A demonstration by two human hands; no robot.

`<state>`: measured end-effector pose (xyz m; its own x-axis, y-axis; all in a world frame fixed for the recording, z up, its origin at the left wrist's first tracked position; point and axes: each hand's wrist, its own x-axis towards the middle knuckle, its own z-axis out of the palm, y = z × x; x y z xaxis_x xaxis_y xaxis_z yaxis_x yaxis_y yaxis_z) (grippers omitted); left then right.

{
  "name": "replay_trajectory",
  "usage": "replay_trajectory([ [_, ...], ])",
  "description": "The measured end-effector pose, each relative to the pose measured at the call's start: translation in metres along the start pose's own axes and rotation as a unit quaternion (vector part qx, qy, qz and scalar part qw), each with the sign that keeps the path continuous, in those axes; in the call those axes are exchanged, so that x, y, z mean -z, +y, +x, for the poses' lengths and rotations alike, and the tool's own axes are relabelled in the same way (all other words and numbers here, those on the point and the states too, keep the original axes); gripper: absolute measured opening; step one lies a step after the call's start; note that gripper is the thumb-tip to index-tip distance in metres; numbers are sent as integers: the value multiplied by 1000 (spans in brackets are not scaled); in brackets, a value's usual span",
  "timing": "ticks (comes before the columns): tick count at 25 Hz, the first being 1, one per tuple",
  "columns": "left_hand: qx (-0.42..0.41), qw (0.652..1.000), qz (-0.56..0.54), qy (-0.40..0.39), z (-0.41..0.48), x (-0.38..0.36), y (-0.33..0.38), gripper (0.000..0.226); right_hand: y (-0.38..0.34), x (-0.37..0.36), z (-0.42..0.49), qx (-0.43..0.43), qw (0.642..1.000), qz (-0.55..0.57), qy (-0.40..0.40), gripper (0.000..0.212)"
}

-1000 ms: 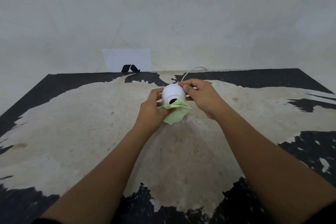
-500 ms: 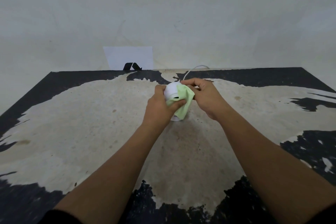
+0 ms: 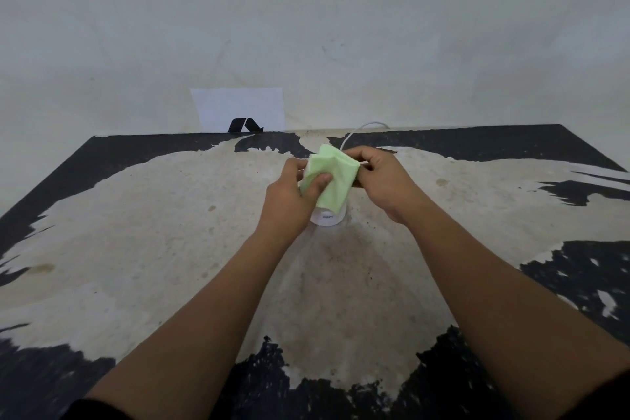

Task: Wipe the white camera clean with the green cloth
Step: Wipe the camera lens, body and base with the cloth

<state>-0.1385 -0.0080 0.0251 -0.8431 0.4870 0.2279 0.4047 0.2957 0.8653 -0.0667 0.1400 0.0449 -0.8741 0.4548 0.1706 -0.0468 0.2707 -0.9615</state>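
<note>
The white camera [image 3: 328, 217] stands upright on the worn table [image 3: 170, 232] near its middle; only its round base shows, since the green cloth [image 3: 332, 181] is draped over its ball-shaped head. My left hand [image 3: 293, 196] presses the cloth against the head from the left, thumb on the fabric. My right hand [image 3: 378, 177] grips the head and the cloth's right edge from the other side. A white cable [image 3: 358, 133] runs from behind the camera toward the wall.
A white paper sheet [image 3: 238, 109] with a black mark leans against the wall at the table's far edge. The table surface is pale with black patches along its borders. The plain wall rises right behind the table.
The green cloth has been pulled up from below the lens and now covers the whole head of the camera. Both hands stay on the camera.
</note>
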Motion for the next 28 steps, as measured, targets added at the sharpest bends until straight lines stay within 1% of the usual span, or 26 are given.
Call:
replay_trajectory([
  [3,-28,999,-14,-34,-1,11,-16,32,5,0,3,-3,1000,-11,9,26],
  [6,-50,995,-53,-61,-1,14,-26,40,7,1,4,-3,1000,-20,8,26],
  [8,-25,997,-46,-57,-2,11,-24,45,6,2,2,-14,1000,-11,5,24],
  [9,-3,998,-30,-46,-4,9,-23,41,4,2,-1,-21,1000,10,1,22],
  [11,28,1000,3,-12,-9,5,-20,24,1,2,-12,-31,999,42,4,21],
  [12,28,1000,9,-3,-12,4,-18,16,-1,2,-20,-29,999,31,12,23],
  [13,21,1000,6,-2,-15,4,-17,13,-2,2,-29,-22,1000,3,19,26],
  [15,-8,1000,-7,-10,-25,5,-12,15,-2,0,-45,-2,997,-70,21,37],
  [17,-18,1000,-25,-6,-31,11,-4,18,0,-1,-53,15,993,-121,11,45],
  [19,6,997,-68,35,-28,20,3,18,0,-2,-53,18,992,-120,22,43],
  [21,48,987,-128,81,-19,29,8,14,-4,-3,-47,10,990,-130,46,41],
  [22,63,982,-153,96,-14,31,10,11,-5,-4,-44,6,988,-143,48,44],
  [23,66,979,-162,109,-8,31,12,8,-5,-4,-40,2,987,-153,41,47],
  [25,55,977,-146,142,2,27,13,11,-4,-8,-35,-14,988,-153,12,54],
  [28,62,956,-161,238,16,26,14,7,1,-13,-34,-31,990,-133,-21,59],
])
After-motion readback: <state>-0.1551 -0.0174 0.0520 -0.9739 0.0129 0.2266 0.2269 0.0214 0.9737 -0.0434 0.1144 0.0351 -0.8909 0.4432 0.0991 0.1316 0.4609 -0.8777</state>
